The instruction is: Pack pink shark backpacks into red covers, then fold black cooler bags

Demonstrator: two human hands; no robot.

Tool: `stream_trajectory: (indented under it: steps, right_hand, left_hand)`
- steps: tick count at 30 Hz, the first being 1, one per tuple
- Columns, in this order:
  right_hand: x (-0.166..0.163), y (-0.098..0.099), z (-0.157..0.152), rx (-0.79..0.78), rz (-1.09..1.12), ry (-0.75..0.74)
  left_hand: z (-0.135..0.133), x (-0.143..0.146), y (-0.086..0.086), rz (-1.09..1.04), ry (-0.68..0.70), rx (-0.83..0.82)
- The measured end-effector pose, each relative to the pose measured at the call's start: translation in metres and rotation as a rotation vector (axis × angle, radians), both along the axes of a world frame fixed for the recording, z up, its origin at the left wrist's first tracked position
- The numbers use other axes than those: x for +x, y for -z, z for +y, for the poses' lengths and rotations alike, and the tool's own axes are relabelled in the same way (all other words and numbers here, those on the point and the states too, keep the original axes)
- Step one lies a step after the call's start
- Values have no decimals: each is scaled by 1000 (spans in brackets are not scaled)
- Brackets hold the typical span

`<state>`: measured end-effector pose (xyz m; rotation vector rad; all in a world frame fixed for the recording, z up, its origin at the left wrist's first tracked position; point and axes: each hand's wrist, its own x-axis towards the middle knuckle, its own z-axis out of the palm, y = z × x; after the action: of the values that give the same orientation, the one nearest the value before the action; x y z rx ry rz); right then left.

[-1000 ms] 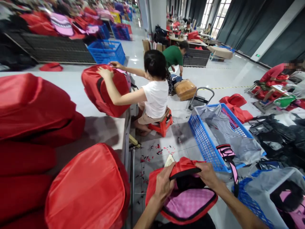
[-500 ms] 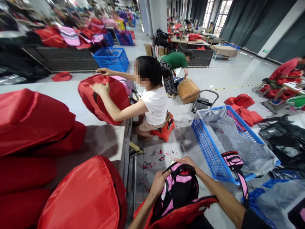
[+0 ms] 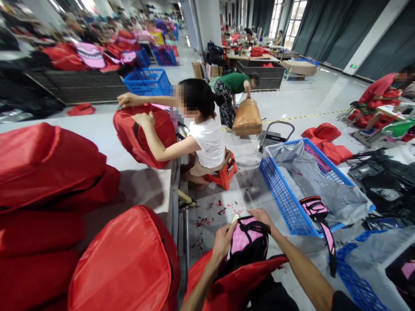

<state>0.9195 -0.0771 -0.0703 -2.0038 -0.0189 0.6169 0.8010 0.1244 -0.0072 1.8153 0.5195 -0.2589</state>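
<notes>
A pink and black backpack (image 3: 249,238) rises out of red fabric (image 3: 238,287) gathered low in front of me. My left hand (image 3: 224,238) is closed on its upper left edge. At the top right, my right hand (image 3: 262,217) grips the backpack's rim, the fingertips partly hidden behind it. A black strap crosses the pink panel between my hands. The lower part of the backpack is hidden inside the red fabric, which spreads around both forearms.
Red bags (image 3: 123,259) are piled on the table (image 3: 152,190) at left. A co-worker in white (image 3: 207,142) handles a red bag (image 3: 149,138); another bends over a brown package (image 3: 248,117). Lined blue crates (image 3: 282,203) stand right, a pink strapped piece (image 3: 314,207) over one rim.
My hands have turned the backpack so its pink panel faces up, and more of the red fabric has slid down around it. The bending co-worker has tilted the brown package upright.
</notes>
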Motion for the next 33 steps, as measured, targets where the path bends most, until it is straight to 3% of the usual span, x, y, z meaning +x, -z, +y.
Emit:
stream_trajectory:
  steps: [5,9,12,16,19,23,25,27,29,33]
  right_hand:
    - [-29,4,-45,52,-88,305]
    - [-80,11,-78,145,-126,389]
    - [-104,18,-71,136,-185,386]
    - [-99,14,-45,172,-222,412]
    - [-92,-8,-41,146,-163,437]
    - [-90,-61,-53,175,-132,362]
    - [-86,-85,-55,219,-114,234]
    - [-77,-93,-50,220,-62,134]
    - [-66,-84,-38,131,-28,114]
    - [-45,-45,-11,-113,-96,188]
  left_hand:
    - [-2,-3,6,-53,4,20]
    - [-10,-8,9,-124,-54,-18]
    - [-15,-9,12,-142,-107,-24]
    - [-13,-10,6,-146,-119,-42]
    - [3,-12,-4,-168,-120,-113]
    - [45,-17,-12,-175,-174,-254]
    - [68,-22,-7,-146,-210,-335]
    - [86,-32,4,-108,-252,-385]
    - [96,-45,19,-71,-311,-387]
    - [94,-66,42,3,-408,-360]
